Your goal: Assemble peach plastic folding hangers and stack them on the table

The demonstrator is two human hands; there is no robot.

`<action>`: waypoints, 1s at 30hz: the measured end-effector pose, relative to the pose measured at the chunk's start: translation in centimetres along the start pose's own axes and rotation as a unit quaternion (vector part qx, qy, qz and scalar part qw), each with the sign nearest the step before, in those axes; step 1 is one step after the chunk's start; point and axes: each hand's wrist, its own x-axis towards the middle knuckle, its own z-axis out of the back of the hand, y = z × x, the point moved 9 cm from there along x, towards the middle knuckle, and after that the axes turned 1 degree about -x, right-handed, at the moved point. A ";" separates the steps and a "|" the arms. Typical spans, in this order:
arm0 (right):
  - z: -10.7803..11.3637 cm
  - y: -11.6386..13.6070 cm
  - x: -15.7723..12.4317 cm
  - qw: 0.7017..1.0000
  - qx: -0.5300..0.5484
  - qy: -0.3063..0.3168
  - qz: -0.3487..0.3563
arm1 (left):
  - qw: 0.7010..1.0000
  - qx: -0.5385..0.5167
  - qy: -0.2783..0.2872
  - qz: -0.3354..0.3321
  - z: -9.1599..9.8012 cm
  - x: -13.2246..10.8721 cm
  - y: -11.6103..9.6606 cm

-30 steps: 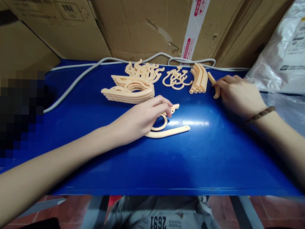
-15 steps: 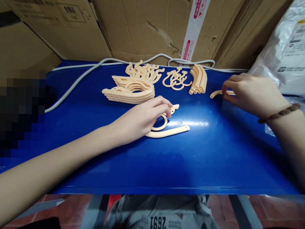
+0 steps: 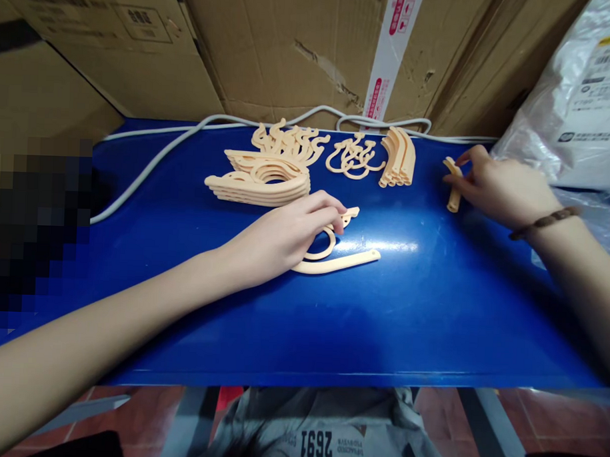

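My left hand (image 3: 310, 225) is closed over a cream plastic hanger part (image 3: 341, 260) lying on the blue table. That part shows a round loop, a long curved arm and a short notched end poking out past the fingertips; the palm hides the rest. On the right side, my right hand (image 3: 491, 182) pinches a short curved hanger arm piece (image 3: 454, 197) between thumb and fingers, its lower end pointing towards me. Behind my left hand lies a stack of hanger bodies (image 3: 259, 187). Further back are a pile of wavy hook pieces (image 3: 290, 145), loose curved hooks (image 3: 355, 160) and a bundle of curved arm pieces (image 3: 398, 158).
A white cable (image 3: 157, 158) runs along the back of the blue table (image 3: 301, 342). Cardboard boxes (image 3: 290, 68) stand behind it. A plastic-wrapped package (image 3: 584, 111) sits at the far right, close to my right hand.
The arm piece in my right hand has turned from lying sideways to pointing front to back, and the hand has shifted slightly. My left hand and its hanger part stay put.
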 end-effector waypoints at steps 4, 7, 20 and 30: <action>0.5 1.2 0.3 0.985 0.158 -0.054 0.054 | 1.000 -0.003 -0.001 -0.001 0.0 0.0 0.0; 0.6 1.5 0.4 0.974 0.205 -0.056 0.075 | 1.000 -0.004 -0.003 -0.002 0.0 0.0 0.0; -1.1 3.9 1.6 0.946 0.244 -0.079 0.200 | 1.000 0.000 -0.003 0.001 0.0 0.0 0.0; -1.0 4.1 1.6 0.932 0.262 -0.111 0.226 | 1.000 0.003 -0.005 -0.004 -0.1 -0.1 0.0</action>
